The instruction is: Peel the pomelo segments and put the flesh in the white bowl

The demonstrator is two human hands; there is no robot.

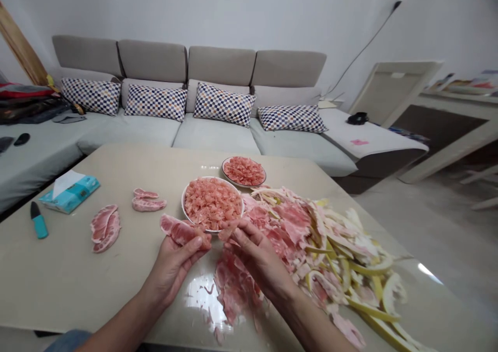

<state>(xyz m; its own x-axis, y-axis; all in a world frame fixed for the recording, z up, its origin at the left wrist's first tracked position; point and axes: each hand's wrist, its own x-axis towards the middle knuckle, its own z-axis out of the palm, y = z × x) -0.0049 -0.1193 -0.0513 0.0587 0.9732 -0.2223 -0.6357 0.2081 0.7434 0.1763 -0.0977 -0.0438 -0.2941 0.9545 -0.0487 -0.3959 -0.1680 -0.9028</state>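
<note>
My left hand point(175, 264) grips a partly peeled pomelo segment point(179, 231), its pink pulp bared at the right end. Close to that end, my right hand point(257, 256) pinches a small piece of pomelo pulp point(227, 232). Both hands are just in front of a white bowl point(183, 206) heaped with loose pulp. Behind it stands a dark-rimmed plate point(265, 178), also piled with pulp. To the left lie more pomelo segments point(106, 228), with a smaller pair of segments point(148, 201) nearer the bowl.
Pomelo peel and membranes point(338, 253) spread across the right side of the glossy table point(97, 295). A teal-handled knife point(39, 221) and a tissue pack point(72, 193) lie at the left. A grey sofa point(213, 131) with checked cushions runs behind the table.
</note>
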